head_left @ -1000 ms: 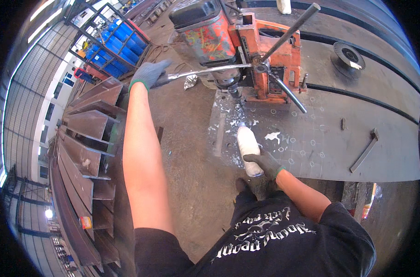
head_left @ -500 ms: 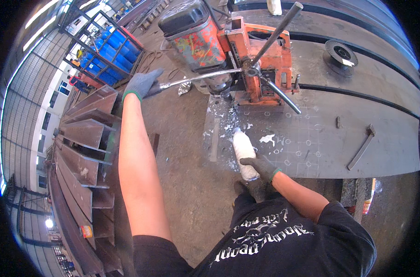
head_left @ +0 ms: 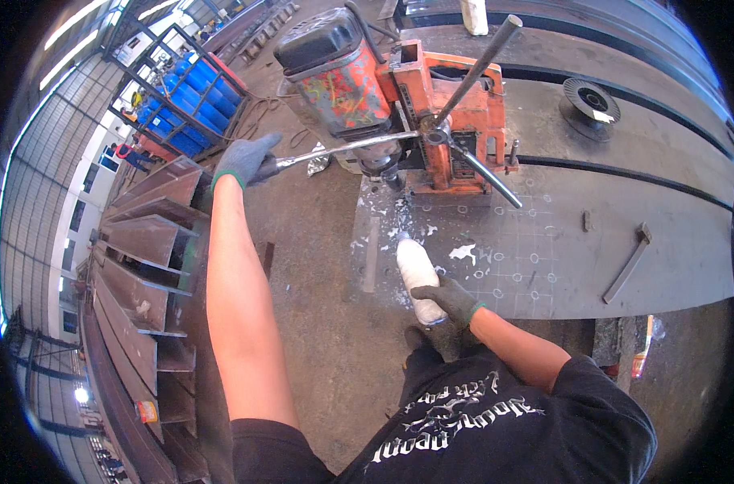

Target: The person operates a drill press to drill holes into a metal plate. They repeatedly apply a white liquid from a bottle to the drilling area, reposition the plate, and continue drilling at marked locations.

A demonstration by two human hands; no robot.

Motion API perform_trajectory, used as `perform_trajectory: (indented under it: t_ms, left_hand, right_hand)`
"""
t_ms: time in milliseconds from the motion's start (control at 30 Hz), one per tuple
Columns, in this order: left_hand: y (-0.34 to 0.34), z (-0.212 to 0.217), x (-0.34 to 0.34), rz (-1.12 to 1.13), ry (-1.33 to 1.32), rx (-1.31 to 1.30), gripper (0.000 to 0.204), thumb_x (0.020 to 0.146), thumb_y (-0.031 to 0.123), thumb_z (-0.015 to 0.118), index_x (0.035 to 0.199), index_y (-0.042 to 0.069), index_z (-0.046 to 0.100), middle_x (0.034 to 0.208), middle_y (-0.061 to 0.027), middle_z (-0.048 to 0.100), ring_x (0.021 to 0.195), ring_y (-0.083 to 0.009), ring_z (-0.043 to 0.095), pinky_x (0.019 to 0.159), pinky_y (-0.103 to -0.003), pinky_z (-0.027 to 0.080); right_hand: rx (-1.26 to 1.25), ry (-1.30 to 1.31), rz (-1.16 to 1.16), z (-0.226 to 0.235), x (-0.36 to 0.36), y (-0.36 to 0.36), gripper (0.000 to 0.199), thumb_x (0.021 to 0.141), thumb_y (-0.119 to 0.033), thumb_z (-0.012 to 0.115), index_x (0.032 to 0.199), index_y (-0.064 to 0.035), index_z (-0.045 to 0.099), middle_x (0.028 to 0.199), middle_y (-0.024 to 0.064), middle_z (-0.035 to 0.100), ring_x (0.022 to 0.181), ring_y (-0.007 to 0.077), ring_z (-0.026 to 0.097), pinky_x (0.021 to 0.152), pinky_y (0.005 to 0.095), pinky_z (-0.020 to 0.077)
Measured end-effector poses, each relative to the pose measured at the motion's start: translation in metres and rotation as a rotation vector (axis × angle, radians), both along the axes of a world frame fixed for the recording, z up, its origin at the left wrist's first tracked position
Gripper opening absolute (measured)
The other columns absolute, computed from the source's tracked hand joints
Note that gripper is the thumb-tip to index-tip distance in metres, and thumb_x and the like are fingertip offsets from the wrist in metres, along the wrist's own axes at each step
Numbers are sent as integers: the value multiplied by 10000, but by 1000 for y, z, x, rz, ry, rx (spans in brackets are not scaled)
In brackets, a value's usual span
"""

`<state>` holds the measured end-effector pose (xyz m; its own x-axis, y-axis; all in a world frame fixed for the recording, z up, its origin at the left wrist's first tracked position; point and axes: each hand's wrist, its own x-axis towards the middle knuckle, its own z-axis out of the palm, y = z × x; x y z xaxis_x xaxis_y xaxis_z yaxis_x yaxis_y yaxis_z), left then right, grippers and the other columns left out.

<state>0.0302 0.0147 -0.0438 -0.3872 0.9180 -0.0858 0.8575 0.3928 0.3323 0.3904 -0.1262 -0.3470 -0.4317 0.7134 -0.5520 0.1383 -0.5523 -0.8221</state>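
An orange portable drill press (head_left: 447,141) stands on a steel plate (head_left: 657,274) at the centre. My left hand (head_left: 244,160), in a grey glove with a green cuff, is closed round the outer end of the drill's feed lever (head_left: 351,147); the thumb side points toward the drill. Lower down, my right hand (head_left: 447,300), in a dark glove, grips a plastic bottle (head_left: 417,270) of white liquid. The bottle is tilted, its narrow top toward the drill. White splashes (head_left: 463,252) and chalk circles mark the plate. The drill's chuck (head_left: 381,167) is above the plate's left edge.
A hammer (head_left: 629,266) and a small metal piece (head_left: 588,219) lie on the plate to the right. Behind them sits a wire spool (head_left: 590,103). Steel beams (head_left: 141,242) line the left side, with blue gas cylinders (head_left: 193,93) in a cage beyond. Another white bottle (head_left: 474,16) stands far back.
The bottle in my right hand has shifted slightly left, its top lower in view. My left hand stays on the lever, which has barely moved. The view has shifted slightly.
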Motion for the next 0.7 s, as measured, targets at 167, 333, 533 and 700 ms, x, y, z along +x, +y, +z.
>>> perform_trajectory:
  t_ms: [167, 333, 533, 700]
  left_hand:
    - [-4, -4, -6, -253, 219, 67, 531, 1017, 568, 568, 936, 102, 809, 751, -110, 750, 640, -217, 679, 655, -372, 518]
    - [7, -13, -26, -272, 255, -5, 503, 1044, 550, 534, 1036, 130, 812, 774, -122, 759, 673, -241, 698, 688, -375, 529]
    - [7, -25, -46, -438, 365, 160, 566, 996, 597, 581, 958, 83, 816, 798, -121, 769, 673, -242, 697, 685, -390, 530]
    - [18, -26, -42, -54, 115, 84, 703, 895, 655, 634, 827, -30, 777, 800, -205, 740, 704, -310, 710, 747, -459, 535]
  right_hand:
    - [-12, -12, 0, -9, -2, 3, 791, 773, -424, 886, 1370, 30, 635, 1221, 171, 733, 1079, 244, 711, 957, 383, 554]
    - [15, -10, -9, -23, -3, 2, 767, 787, -431, 879, 1354, 29, 643, 1224, 176, 736, 1071, 257, 720, 933, 396, 565]
    - [0, 80, -40, -20, -1, -1, 750, 797, -448, 876, 1333, 27, 655, 1195, 162, 749, 1035, 249, 732, 902, 393, 579]
    - [171, -253, 104, -29, -3, 9, 632, 776, -440, 892, 1201, 8, 754, 1088, 150, 770, 916, 228, 727, 820, 394, 591]
